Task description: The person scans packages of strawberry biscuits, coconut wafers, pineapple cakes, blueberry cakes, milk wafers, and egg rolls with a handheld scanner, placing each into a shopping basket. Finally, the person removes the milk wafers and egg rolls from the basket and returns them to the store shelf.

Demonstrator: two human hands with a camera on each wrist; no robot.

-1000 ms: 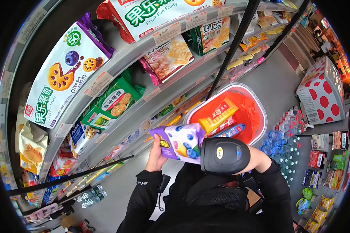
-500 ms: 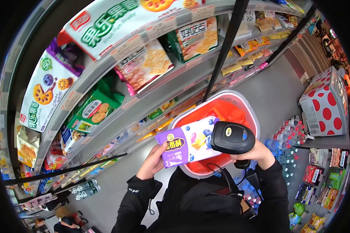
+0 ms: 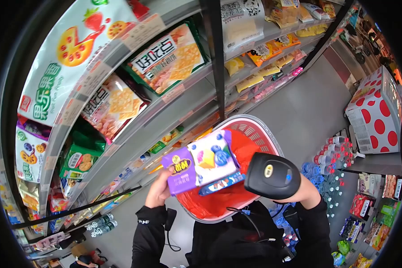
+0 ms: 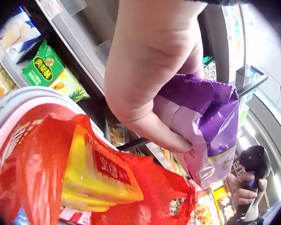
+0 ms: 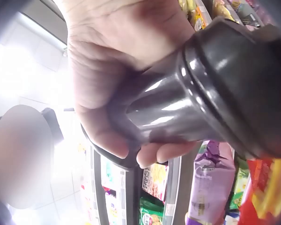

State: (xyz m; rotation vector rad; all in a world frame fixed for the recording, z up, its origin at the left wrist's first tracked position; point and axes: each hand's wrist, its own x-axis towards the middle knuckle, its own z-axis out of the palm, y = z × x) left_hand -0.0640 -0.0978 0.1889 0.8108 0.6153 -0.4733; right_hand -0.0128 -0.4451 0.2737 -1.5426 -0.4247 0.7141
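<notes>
My left hand [image 3: 158, 188] grips one end of a purple-and-white snack bag [image 3: 210, 158] with blueberries printed on it. The bag lies flat over the shopping basket [image 3: 264, 134] in the head view. In the left wrist view the thumb presses on the bag's crinkled purple side [image 4: 218, 117]. My right hand [image 5: 126, 42] has its fingers wrapped round the handle of a black barcode scanner [image 3: 272, 175], whose head stands just right of the bag. Inside the basket, a red plastic liner [image 4: 42, 159] surrounds a yellow snack pack [image 4: 100, 178] and a blue packet [image 3: 221, 184].
Curved store shelves [image 3: 169, 96] of packaged biscuits run along the left and front. Bottled drinks [image 3: 330, 165] stand on the right, beside a box with red dots [image 3: 373, 116]. Snack packs [image 3: 362, 203] sit on a rack at the lower right.
The snack bag has turned flat, printed front up, and shifted left over the basket. The scanner has moved right, away from the bag. The head view has swung along the shelves.
</notes>
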